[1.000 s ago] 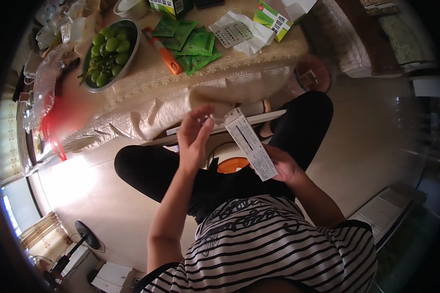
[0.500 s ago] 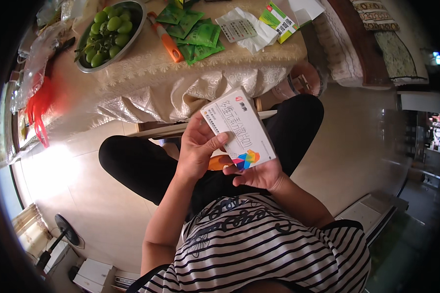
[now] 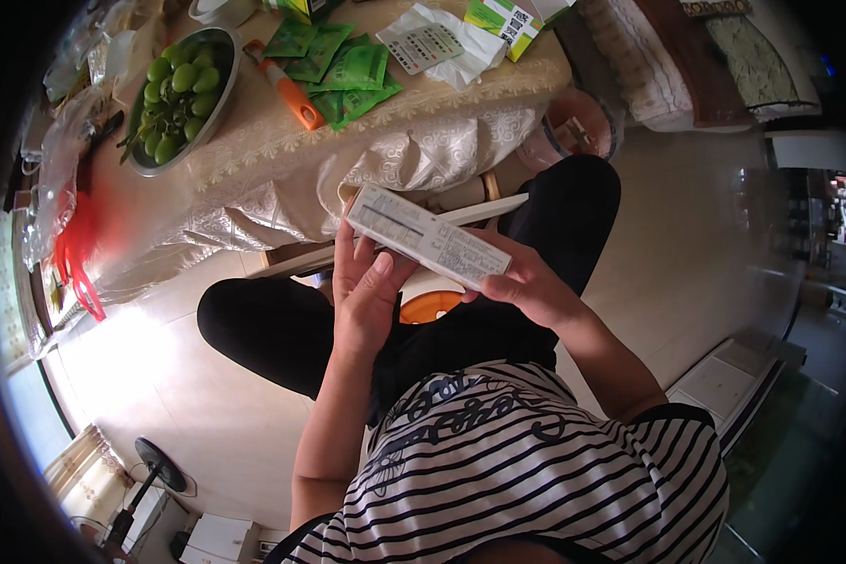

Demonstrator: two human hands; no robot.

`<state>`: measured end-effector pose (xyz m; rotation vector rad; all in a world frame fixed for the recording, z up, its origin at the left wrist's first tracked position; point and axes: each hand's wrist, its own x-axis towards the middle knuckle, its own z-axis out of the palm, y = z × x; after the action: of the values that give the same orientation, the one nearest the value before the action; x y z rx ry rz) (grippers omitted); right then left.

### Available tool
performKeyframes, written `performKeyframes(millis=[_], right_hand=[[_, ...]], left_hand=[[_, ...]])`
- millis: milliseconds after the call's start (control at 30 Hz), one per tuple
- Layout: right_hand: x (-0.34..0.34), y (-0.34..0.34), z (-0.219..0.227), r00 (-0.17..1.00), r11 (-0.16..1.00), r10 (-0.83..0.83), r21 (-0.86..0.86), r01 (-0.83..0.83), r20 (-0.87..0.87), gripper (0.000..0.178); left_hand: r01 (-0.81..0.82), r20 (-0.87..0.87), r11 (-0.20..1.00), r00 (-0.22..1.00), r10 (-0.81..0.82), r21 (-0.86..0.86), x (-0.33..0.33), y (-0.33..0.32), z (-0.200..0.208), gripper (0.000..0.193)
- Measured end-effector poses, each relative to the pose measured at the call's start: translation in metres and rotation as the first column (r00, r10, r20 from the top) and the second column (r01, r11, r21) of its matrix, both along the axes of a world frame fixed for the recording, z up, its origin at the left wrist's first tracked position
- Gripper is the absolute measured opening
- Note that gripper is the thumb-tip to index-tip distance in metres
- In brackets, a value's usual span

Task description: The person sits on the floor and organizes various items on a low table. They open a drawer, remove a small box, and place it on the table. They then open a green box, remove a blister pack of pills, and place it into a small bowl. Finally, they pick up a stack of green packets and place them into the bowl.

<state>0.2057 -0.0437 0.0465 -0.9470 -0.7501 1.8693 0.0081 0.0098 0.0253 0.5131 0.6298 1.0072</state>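
Note:
Above my lap I hold a white medicine box [image 3: 427, 237] between both hands, with a narrow printed side turned up. My left hand [image 3: 367, 291] grips its left end, thumb on the near edge and fingers behind. The right end rests in my right hand [image 3: 526, 282], the thumb pressed near the corner and the other fingers mostly hidden beneath. Beneath the box, between my legs, part of an orange round thing [image 3: 430, 306] shows.
On the cloth-covered table [image 3: 254, 155] are a metal bowl [image 3: 224, 111] of green fruit [image 3: 171, 89], an orange-handled tool [image 3: 296, 101], green sachets [image 3: 352, 70], a printed packet on white tissue [image 3: 432, 47] and a green-white box [image 3: 508, 23]. A pink bin [image 3: 569, 127] stands at the table's right.
The box has been turned from its broad front face to a narrow side. My right hand has moved up onto its right end. The view has shifted slightly.

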Motion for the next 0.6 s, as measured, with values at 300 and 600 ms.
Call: performKeyframes(millis=[300, 600], right_hand=[[0.028, 0.014, 0.007, 0.975, 0.986, -0.011, 0.163, -0.026, 0.222, 0.058], [0.032, 0.016, 0.013, 0.963, 0.987, -0.066, 0.162, 0.024, 0.263, 0.083]], left_hand=[[0.052, 0.141, 0.994, 0.989, -0.038, -0.1, -0.003, 0.0, -0.003, 0.075], [0.063, 0.047, 0.998, 0.997, -0.061, -0.031, -0.004, -0.006, 0.006, 0.071]])
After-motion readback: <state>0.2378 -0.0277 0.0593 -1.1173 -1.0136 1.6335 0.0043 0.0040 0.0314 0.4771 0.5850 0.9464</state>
